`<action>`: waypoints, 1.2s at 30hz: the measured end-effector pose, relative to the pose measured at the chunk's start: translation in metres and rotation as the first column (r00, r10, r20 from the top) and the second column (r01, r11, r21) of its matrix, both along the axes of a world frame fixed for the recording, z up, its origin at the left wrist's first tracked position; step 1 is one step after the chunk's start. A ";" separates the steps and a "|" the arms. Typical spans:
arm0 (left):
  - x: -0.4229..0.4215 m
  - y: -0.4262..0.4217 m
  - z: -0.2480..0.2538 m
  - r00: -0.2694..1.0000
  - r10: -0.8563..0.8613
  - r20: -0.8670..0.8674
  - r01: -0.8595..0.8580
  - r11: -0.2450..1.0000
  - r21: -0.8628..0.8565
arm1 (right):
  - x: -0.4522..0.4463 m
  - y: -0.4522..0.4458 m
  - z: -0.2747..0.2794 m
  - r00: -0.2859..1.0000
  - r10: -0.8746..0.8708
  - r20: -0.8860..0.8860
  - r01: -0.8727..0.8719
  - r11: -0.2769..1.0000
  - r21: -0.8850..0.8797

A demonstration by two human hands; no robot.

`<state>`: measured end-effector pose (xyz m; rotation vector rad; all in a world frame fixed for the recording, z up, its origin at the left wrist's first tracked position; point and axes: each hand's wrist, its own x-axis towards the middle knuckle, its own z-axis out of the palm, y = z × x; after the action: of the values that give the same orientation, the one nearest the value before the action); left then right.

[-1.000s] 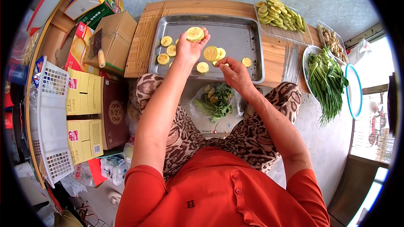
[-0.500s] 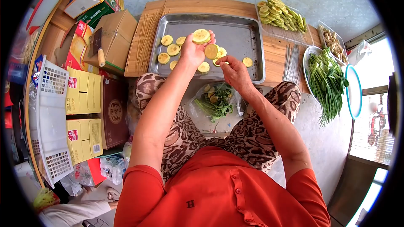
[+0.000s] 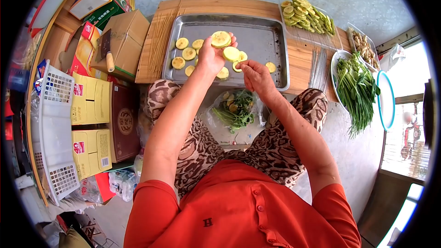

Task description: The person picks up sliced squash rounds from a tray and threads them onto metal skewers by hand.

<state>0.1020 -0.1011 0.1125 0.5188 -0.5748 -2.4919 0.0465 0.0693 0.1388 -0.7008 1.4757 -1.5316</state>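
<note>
My left hand (image 3: pixel 212 57) is raised over the metal tray (image 3: pixel 250 23), its fingers closed around a few thick zucchini slices (image 3: pixel 221 39). Just right of it, between the two hands, is another zucchini slice (image 3: pixel 231 54), its pale face turned up; what supports it is hard to see. My right hand (image 3: pixel 258 78) is pinched at the tray's near edge beside a small slice (image 3: pixel 237 67). Whatever its fingertips grip is too thin or hidden to make out. Several loose zucchini rounds (image 3: pixel 189 54) lie in the tray, mostly on the left.
Bamboo skewers (image 3: pixel 161 41) lie left of the tray, metal skewers (image 3: pixel 318 69) right. Beyond are a container of sliced zucchini (image 3: pixel 308 16) and a plate of greens (image 3: pixel 353 82). A bag of greens (image 3: pixel 236 110) sits between my knees. Cartons and a cleaver (image 3: pixel 109 57) stand left.
The slice between my hands has tilted and shows a paler face. Both hands have shifted only slightly. Another person's leg at the lower left has gone from view.
</note>
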 end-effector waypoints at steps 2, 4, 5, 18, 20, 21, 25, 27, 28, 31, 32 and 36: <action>0.000 -0.001 -0.002 1.000 0.000 -0.009 -0.001 1.000 -0.007 | 0.000 -0.002 -0.003 0.999 -0.020 -0.038 0.020 1.000 0.014; 0.001 -0.002 -0.002 0.998 -0.035 -0.048 0.031 0.997 -0.076 | 0.000 -0.005 -0.011 0.985 -0.031 -0.172 0.034 0.999 0.015; 0.001 -0.002 -0.003 0.998 -0.034 -0.047 0.031 0.997 -0.075 | 0.000 -0.005 -0.011 0.985 -0.031 -0.172 0.034 0.999 0.016; 0.003 0.006 0.000 0.995 -0.055 -0.079 0.050 0.997 -0.061 | 0.001 -0.005 -0.007 0.971 -0.028 -0.238 0.039 0.998 0.041; 0.001 0.008 0.000 0.995 -0.038 -0.089 0.034 0.999 -0.041 | 0.002 -0.006 -0.005 0.970 -0.023 -0.241 0.035 0.998 0.045; 0.000 0.009 0.001 0.996 -0.037 -0.082 0.035 0.999 -0.028 | 0.002 -0.006 -0.002 0.983 -0.013 -0.184 0.022 0.999 0.047; -0.001 0.005 0.000 0.998 0.042 -0.052 -0.042 0.999 0.012 | 0.008 -0.002 -0.002 0.982 0.042 -0.187 -0.033 0.998 0.050; -0.001 0.007 0.001 0.998 0.051 -0.045 -0.049 0.998 0.038 | 0.008 -0.002 -0.005 0.983 0.032 -0.179 -0.025 0.999 0.043; -0.001 0.007 0.000 0.998 0.059 -0.038 -0.057 0.996 0.062 | 0.007 -0.002 -0.007 0.985 0.022 -0.171 -0.016 0.999 0.034; -0.003 0.009 -0.001 0.996 0.093 -0.003 -0.092 0.991 0.093 | 0.005 -0.003 -0.009 0.982 0.022 -0.185 -0.017 0.999 0.031; -0.003 0.010 -0.001 0.996 0.092 -0.003 -0.091 0.991 0.093 | 0.005 -0.003 -0.009 0.983 0.022 -0.185 -0.017 0.999 0.031; -0.004 0.011 -0.003 0.993 0.114 0.001 -0.114 0.990 0.082 | 0.006 -0.005 -0.007 0.980 -0.007 -0.196 0.013 0.999 0.030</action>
<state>0.0978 -0.0896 0.1092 0.5626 -0.4300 -2.4152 0.0525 0.0647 0.1320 -0.8471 1.6473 -1.4770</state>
